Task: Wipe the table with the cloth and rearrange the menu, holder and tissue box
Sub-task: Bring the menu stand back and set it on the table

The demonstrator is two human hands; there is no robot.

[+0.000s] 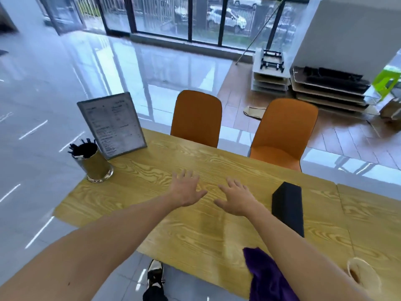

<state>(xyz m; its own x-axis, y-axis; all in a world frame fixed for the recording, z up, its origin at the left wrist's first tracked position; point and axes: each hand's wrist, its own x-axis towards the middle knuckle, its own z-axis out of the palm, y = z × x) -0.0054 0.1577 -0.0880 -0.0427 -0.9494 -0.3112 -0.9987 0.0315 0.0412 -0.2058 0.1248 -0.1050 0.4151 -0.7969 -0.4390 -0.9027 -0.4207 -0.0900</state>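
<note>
Both hands, left hand (pixel 187 190) and right hand (pixel 237 197), spread open and empty at frame centre above the table (pixel 152 192). The purple cloth (pixel 263 276) lies lower right.

The framed menu (pixel 111 125) stands upright at the far left corner of the wooden table (pixel 195 231), with the metal holder (pixel 95 162) — full of dark utensils — just beside it nearer the edge. A black tissue box (pixel 288 207) lies toward the right, and the purple cloth (pixel 263 276) lies crumpled at the near edge.
</note>
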